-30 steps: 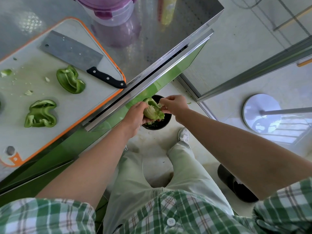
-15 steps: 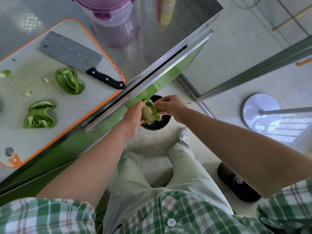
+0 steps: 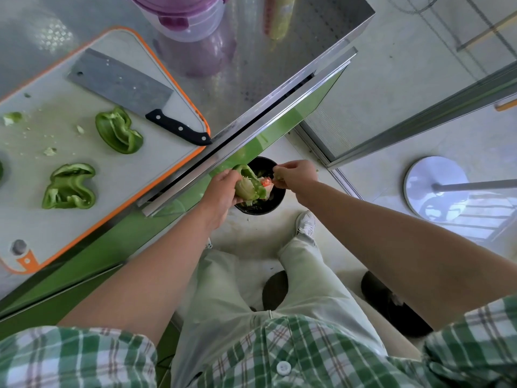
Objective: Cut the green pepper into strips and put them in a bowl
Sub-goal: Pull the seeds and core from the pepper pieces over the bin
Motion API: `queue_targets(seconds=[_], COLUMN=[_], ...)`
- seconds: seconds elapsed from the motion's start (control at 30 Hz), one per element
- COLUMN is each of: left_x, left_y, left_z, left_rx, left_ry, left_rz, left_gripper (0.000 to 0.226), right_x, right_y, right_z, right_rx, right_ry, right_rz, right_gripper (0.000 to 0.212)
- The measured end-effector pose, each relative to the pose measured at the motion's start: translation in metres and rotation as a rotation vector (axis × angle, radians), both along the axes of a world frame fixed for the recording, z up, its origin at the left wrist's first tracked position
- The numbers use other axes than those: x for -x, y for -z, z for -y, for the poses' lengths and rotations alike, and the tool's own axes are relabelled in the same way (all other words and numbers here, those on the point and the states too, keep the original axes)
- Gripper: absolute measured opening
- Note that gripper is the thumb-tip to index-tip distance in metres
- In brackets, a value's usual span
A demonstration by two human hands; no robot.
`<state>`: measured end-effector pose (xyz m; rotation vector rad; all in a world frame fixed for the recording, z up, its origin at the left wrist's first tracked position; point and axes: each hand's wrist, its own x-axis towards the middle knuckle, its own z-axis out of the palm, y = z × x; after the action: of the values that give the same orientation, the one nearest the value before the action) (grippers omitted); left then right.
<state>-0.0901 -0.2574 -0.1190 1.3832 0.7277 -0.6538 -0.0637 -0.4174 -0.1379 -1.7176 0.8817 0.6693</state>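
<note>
Pepper chunk [image 3: 249, 182] sits gripped in your left hand [image 3: 221, 189] over black bin [image 3: 275, 198]; right hand [image 3: 296, 175] just beside, fingers pinched on pith bit. Two pepper pcs [image 3: 119, 130] lie on board [image 3: 117, 175], well left of both hands.

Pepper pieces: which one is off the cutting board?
The pepper piece in the left hand, held over the black bin; the other two pepper pieces lie on the cutting board.
</note>
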Motion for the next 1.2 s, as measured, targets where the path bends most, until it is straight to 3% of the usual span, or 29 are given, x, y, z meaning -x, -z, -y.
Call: queue_targets(seconds=[0.2,0.33,0.5,0.6,0.8,0.87,0.93,1.0,1.13,1.2], left_x=[-0.002,-0.003,-0.005,-0.006,0.003,0.005,0.005,0.004,0.003,0.002], left_y=[0.002,0.005,0.003,0.002,0.005,0.008,0.011,0.013,0.010,0.008], left_z=[-0.002,-0.002,-0.002,-0.001,-0.005,-0.001,0.001,-0.001,-0.004,-0.003], left_rx=[0.001,-0.015,0.004,0.019,0.085,0.025,-0.057,-0.111,-0.189,-0.182], left_ry=[0.004,-0.027,-0.004,0.017,0.110,0.134,0.162,0.216,0.334,0.364], left_rz=[-0.018,-0.045,-0.020,0.006,0.057,0.085,0.121,0.142,0.100,0.087], left_gripper=[0.018,0.007,0.011,0.013,0.080,0.072,0.048,0.038,0.047,0.039], right_x=[-0.006,-0.006,-0.006,-0.004,-0.004,-0.005,-0.004,-0.001,0.000,-0.002], right_y=[0.004,0.001,-0.009,-0.010,-0.014,-0.020,-0.023,-0.022,-0.017,-0.018], right_z=[-0.007,-0.007,-0.006,-0.008,-0.015,-0.016,-0.013,-0.010,-0.006,-0.008], right_rx=[0.213,0.236,-0.159,-0.178,-0.277,-0.340,-0.357,-0.274,0.064,0.112], right_ry=[-0.394,-0.493,-0.435,-0.530,-0.174,-0.081,-0.097,-0.226,-0.732,-0.904], right_rz=[0.040,0.101,0.116,0.084,0.000,-0.053,-0.083,-0.038,0.382,0.504], right_gripper=[0.028,0.028,0.030,0.032,0.020,0.023,0.021,0.026,0.059,0.048])
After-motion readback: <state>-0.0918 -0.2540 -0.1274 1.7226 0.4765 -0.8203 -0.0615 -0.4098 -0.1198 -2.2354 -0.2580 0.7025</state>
